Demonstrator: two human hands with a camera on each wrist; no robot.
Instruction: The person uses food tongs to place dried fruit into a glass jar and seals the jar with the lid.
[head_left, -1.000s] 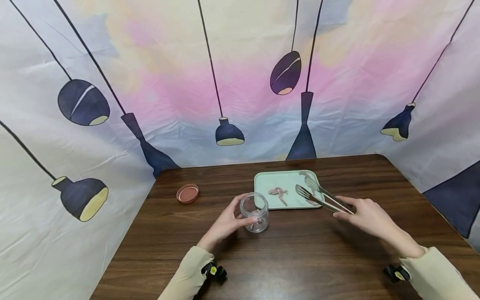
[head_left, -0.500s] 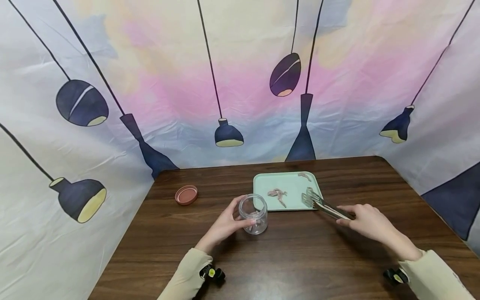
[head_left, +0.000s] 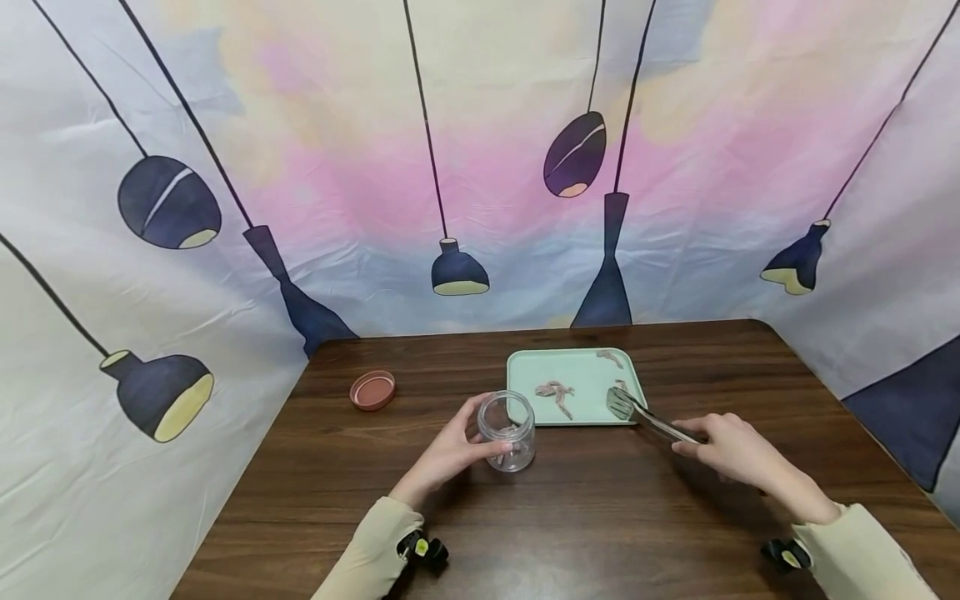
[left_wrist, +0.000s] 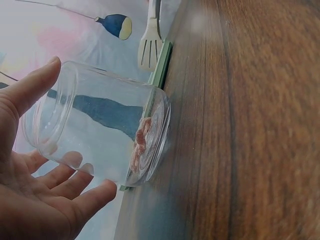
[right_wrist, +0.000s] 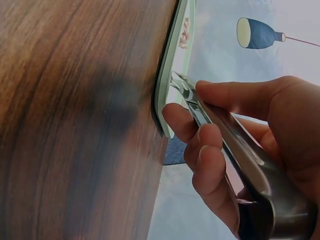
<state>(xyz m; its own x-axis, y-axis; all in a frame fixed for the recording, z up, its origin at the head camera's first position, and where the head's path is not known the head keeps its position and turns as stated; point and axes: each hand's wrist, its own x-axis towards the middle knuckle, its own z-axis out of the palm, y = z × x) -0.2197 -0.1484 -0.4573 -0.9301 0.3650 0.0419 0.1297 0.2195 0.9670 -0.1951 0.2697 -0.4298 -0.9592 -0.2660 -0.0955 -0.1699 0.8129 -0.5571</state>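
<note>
In the head view my left hand (head_left: 461,443) holds a clear glass jar (head_left: 507,450) upright on the table, thumb on the near side and fingers behind. The jar's mouth is uncovered. My right hand (head_left: 729,446) grips metal tongs (head_left: 651,418); their slotted heads are close together, low over the right side of a pale green tray (head_left: 577,365). A pinkish, frog-like piece with thin limbs (head_left: 557,393) lies on the tray's left half. Another pinkish piece (head_left: 621,385) is partly hidden by the tongs. Through the jar's base, the left wrist view shows a reddish piece (left_wrist: 141,142).
A round reddish-brown lid (head_left: 372,390) lies at the table's back left. A third small pinkish piece (head_left: 609,357) is near the tray's back right corner. The dark wood table (head_left: 592,533) ends at a hanging cloth (head_left: 360,167) printed with lamps.
The tongs have come down from the tray's right side toward its front right, and their heads have closed together. The left hand and jar stay in place.
</note>
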